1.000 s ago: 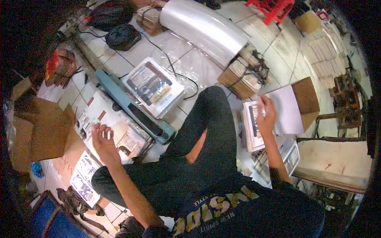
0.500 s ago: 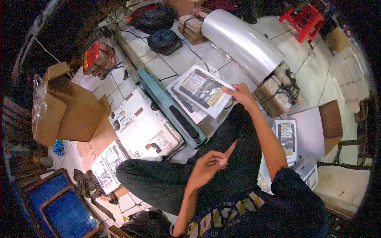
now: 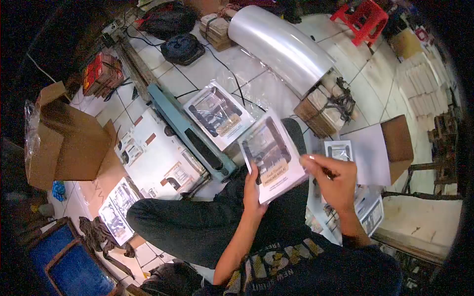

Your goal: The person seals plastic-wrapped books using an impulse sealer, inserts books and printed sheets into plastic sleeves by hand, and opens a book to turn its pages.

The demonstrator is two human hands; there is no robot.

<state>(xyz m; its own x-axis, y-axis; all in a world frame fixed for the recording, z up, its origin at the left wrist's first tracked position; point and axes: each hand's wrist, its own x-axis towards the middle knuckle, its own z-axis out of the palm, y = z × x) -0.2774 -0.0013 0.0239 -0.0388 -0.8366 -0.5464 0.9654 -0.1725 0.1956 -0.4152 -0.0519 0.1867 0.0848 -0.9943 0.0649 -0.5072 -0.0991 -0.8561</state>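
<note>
A white-bordered book (image 3: 271,155) with a dark picture on its cover is held tilted above my lap. My left hand (image 3: 254,192) grips its lower left side, thumb on the cover. At its right edge my right hand (image 3: 335,180) is closed in a pinch; whether the fingertips have the book itself or thin film there, I cannot tell. Another book (image 3: 217,113) with a similar cover lies beyond it, on clear plastic film. Beside that book runs a long teal bar-shaped device (image 3: 190,135), probably a sealer. Left of the device are printed white sheets (image 3: 153,153).
A large roll of clear film (image 3: 281,47) lies at the back, near a tied bundle (image 3: 323,111). Open cardboard boxes stand left (image 3: 69,138) and right (image 3: 397,148). More books (image 3: 340,150) lie at my right. A red stool (image 3: 363,22) stands far right.
The top book has been lifted off the other one and brought toward me. My left hand, previously empty over my lap, now grips it. My right hand has moved to its right edge.
</note>
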